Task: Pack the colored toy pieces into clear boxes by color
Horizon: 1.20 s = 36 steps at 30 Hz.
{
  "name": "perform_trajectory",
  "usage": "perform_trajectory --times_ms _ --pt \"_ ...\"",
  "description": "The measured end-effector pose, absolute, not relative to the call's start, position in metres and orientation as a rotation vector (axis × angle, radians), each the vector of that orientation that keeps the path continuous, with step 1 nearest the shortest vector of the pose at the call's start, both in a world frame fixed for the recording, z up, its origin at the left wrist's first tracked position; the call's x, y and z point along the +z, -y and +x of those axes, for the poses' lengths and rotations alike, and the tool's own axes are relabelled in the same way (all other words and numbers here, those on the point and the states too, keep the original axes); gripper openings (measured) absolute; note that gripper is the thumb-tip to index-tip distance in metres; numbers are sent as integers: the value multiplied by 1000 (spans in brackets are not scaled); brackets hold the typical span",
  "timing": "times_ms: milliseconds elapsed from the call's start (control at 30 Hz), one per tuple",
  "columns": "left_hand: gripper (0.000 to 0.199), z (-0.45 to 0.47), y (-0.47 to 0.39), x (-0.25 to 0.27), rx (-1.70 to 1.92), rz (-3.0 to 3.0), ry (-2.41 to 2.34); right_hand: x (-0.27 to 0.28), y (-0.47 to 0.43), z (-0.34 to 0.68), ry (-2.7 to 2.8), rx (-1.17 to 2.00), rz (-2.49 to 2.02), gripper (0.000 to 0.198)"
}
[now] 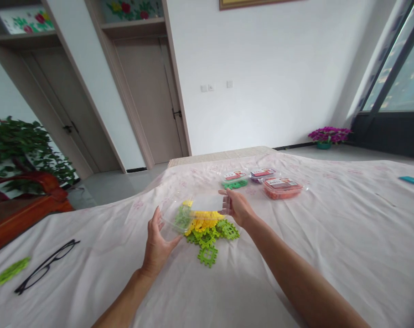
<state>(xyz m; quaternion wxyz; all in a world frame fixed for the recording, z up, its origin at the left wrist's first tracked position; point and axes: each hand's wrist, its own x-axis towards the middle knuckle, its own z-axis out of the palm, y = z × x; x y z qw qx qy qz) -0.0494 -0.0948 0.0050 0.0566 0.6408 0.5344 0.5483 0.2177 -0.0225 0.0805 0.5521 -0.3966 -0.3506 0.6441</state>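
Clear plastic box: located between both hands, at the yellow-green heap. Right hand pinches its right end; left hand spreads wide at the left, contact unconfirmed from my station. I judge it light, slippery, thin-walled; grip opposite rims gently.

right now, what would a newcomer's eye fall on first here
Probably the bright yellow pieces and green pieces clustered between the left hand and right hand. After that, the orange-red tub on the cloth beyond the right hand, then the magenta flowers toward the right.
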Motion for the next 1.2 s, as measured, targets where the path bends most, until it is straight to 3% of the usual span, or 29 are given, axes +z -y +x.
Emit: perform_trajectory --times_ms 167,333,500,700,1000,1200 --pt "110 -59 106 5 1470 1684 -1488 78 36 199 936 1651 -931 36" --pt "60 -75 106 30 1300 1260 -1376 76 43 188 1013 1646 -807 36" --pt "49 -74 85 52 969 1274 -1637 74 46 182 1029 1692 -745 45" --pt "54 -78 55 34 738 1691 -1888 70 46 184 1093 1642 -757 56" --pt "47 -89 65 30 810 1477 -1763 64 36 191 1105 1518 -982 30" --pt "49 -93 92 51 906 1365 -1702 47 23 198 1089 1444 -1085 27"
